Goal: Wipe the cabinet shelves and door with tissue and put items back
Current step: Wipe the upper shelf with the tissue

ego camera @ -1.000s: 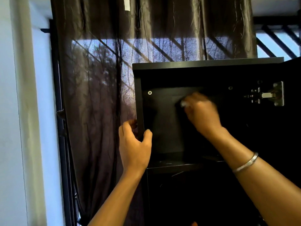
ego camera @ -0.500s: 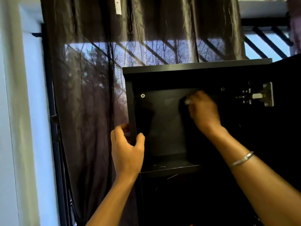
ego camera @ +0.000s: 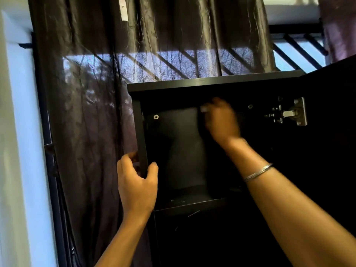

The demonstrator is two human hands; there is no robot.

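A tall black cabinet [ego camera: 192, 87] stands open in front of a curtained window. My left hand [ego camera: 135, 184] grips the cabinet's left side panel [ego camera: 141, 135], fingers behind it and thumb in front. My right hand [ego camera: 221, 120] reaches into the top compartment and presses a small white tissue [ego camera: 203, 108] against the back panel near its top edge. Only a bit of the tissue shows past my fingers. The top shelf [ego camera: 192, 201] below is bare, with a few light scratches. The open door [ego camera: 331, 143] hangs at the right.
A metal hinge [ego camera: 289, 113] joins the door to the cabinet's right side. A dark sheer curtain [ego camera: 86, 112] hangs behind and left of the cabinet. A pale wall [ego camera: 17, 151] fills the far left. Window bars [ego camera: 296, 49] show at the upper right.
My right hand has slid the tissue up the back panel toward the top of the compartment. My left hand keeps its hold on the side panel. The view has shifted slightly.
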